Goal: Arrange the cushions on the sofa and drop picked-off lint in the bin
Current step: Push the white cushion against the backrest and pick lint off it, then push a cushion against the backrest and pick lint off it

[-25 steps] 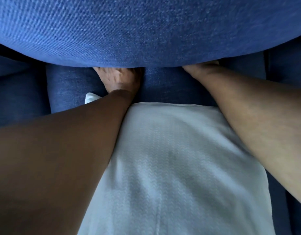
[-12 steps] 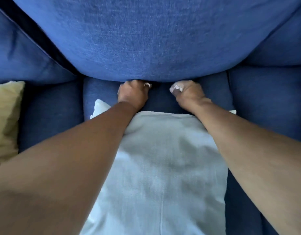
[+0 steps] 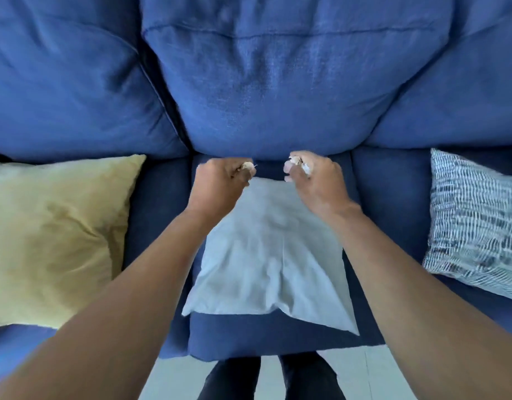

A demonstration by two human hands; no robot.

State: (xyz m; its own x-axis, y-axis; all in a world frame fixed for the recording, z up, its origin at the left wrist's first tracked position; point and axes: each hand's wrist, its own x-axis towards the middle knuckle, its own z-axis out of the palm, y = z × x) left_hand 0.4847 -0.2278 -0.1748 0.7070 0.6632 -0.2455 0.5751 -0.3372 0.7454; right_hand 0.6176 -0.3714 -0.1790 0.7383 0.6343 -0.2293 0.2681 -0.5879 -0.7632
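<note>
A pale grey cushion (image 3: 266, 255) lies flat on the middle seat of the blue sofa (image 3: 277, 336). My left hand (image 3: 220, 183) and my right hand (image 3: 315, 180) hover over its far edge, just below the middle back cushion (image 3: 272, 90). Each hand is closed on a small tuft of pale lint: one lint tuft (image 3: 248, 166) in the left fingers, another lint tuft (image 3: 302, 166) in the right. A yellow cushion (image 3: 52, 235) lies on the left seat. A blue-and-white patterned cushion (image 3: 474, 220) lies on the right seat. No bin is in view.
Large blue back cushions (image 3: 67, 82) line the sofa's rear. Pale floor (image 3: 393, 373) and my dark-trousered legs (image 3: 234, 379) show below the seat's front edge.
My head has drawn back, so the whole sofa and side cushions now show. Both hands came out from under the middle back cushion toward me, each now pinching lint.
</note>
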